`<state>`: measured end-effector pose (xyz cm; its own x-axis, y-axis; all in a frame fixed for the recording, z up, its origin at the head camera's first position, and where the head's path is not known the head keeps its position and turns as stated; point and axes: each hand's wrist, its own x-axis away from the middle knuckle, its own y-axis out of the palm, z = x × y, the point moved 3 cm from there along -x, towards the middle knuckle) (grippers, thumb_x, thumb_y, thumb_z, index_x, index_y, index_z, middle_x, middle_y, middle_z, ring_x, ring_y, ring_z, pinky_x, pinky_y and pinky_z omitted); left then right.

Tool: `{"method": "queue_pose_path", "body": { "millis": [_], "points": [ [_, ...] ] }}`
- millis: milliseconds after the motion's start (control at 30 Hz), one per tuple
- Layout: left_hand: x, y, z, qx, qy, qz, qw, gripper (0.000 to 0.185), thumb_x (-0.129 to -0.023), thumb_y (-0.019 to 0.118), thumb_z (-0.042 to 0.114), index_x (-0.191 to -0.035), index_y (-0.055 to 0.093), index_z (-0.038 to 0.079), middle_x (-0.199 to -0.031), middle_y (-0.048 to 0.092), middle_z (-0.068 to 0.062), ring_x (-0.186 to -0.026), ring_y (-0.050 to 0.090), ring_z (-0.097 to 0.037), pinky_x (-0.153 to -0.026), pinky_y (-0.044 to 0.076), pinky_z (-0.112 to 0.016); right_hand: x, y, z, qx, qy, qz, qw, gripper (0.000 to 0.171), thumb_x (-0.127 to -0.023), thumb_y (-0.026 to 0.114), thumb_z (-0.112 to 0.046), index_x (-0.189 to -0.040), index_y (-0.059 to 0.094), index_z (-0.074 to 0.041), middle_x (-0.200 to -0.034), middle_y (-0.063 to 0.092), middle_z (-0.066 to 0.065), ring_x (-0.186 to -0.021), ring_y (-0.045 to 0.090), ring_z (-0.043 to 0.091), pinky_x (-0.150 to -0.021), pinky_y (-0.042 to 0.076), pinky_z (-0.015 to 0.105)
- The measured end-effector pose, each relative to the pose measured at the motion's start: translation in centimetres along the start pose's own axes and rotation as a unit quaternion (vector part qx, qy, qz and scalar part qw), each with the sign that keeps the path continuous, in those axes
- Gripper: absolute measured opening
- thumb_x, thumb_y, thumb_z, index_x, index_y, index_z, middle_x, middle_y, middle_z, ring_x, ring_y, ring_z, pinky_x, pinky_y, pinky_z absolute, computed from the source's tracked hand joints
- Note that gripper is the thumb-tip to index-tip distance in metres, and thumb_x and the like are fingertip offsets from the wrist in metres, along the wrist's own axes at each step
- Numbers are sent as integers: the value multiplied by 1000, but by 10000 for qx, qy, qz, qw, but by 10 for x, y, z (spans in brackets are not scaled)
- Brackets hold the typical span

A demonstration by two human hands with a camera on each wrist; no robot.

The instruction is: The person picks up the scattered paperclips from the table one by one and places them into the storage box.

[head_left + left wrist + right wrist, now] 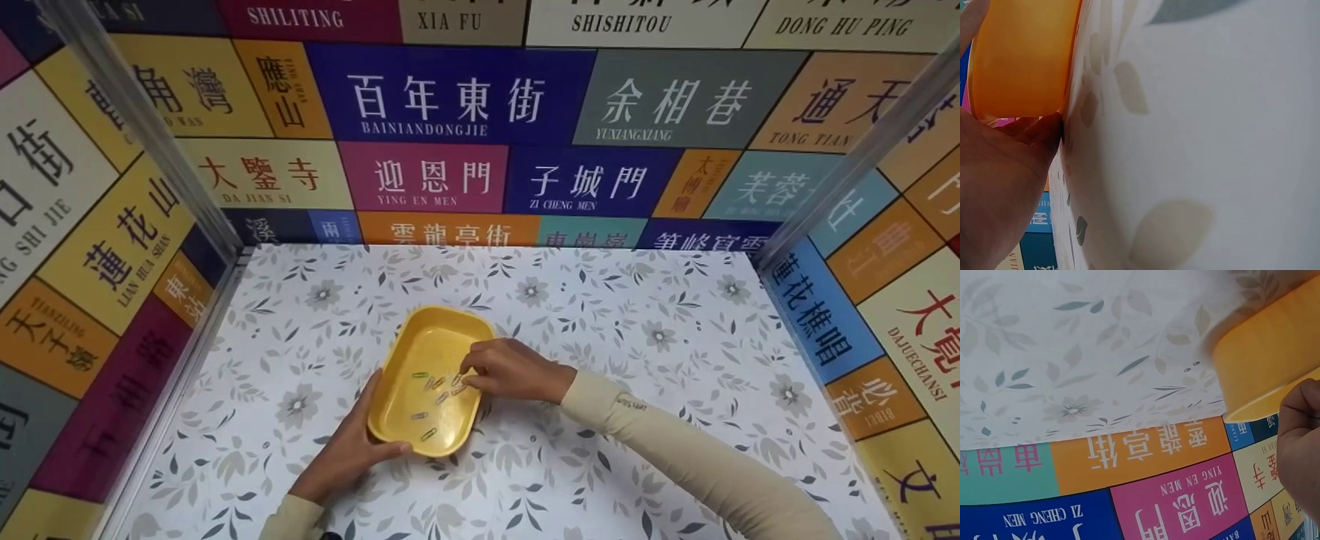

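A yellow plastic tray (431, 330) with rounded corners stands on the floral tabletop, its long side slightly slanted. Inside lie several small paper clips (420, 415), some greenish, some pale. My left hand (356, 435) grips the tray's near left corner, thumb on the near rim and fingers along the outer side. In the left wrist view its fingers reach beneath the tray wall (1022, 62). My right hand (517, 370) reaches over the right rim, thumb and index finger pinching a clip within the cluster. Its fingertips are hidden behind the hand in the right wrist view.
White tabletop (637, 450) with grey flowers and leaves extends around the tray. Upright panels (457, 94) with coloured blocks of lettering enclose the back and both sides. Clear corner strips (847, 142) join the panels.
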<state>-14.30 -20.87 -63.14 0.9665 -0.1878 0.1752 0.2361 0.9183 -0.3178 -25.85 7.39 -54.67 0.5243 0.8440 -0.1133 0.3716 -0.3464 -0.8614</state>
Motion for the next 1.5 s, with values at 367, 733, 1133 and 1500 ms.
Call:
{"method": "queue_pose_path", "body": {
  "millis": [367,733,1133,1500],
  "points": [
    [0,-1,-1,-27,73,-39,10000,140,-79,101,38,-179,4,27,-185,10,-4,-170,10,-33,-135,4,-61,28,5,-1,-129,-189,213,9995,18,-103,79,-21,-113,85,-7,-100,79,2,-87,71,14,-83,61,31],
    [-1,-1,0,-27,104,-39,9999,141,-79,101,39,-179,3,27,-185,10,-3,-170,11,-33,-135,4,-61,53,4,-3,-350,-337,459,9978,13,-102,80,-14,-113,85,-10,-102,80,-1,-82,69,9,-76,57,22],
    [1,0,-1,36,41,8,10000,139,-79,101,36,-179,4,30,-185,9,-2,-170,9,-34,-135,2,-61,92,8,3,-418,-89,540,9976,11,-102,80,-16,-106,85,-7,-83,69,-3,-71,56,0,-68,52,19],
    [1,0,2,184,189,-15,9997,139,-82,100,30,-179,2,24,-185,9,-3,-170,9,-31,-135,3,-58,131,9,2,-678,102,794,9945,5,-101,81,-13,-104,85,-9,-85,69,-5,-69,53,-2,-62,48,15]
  ]
}}
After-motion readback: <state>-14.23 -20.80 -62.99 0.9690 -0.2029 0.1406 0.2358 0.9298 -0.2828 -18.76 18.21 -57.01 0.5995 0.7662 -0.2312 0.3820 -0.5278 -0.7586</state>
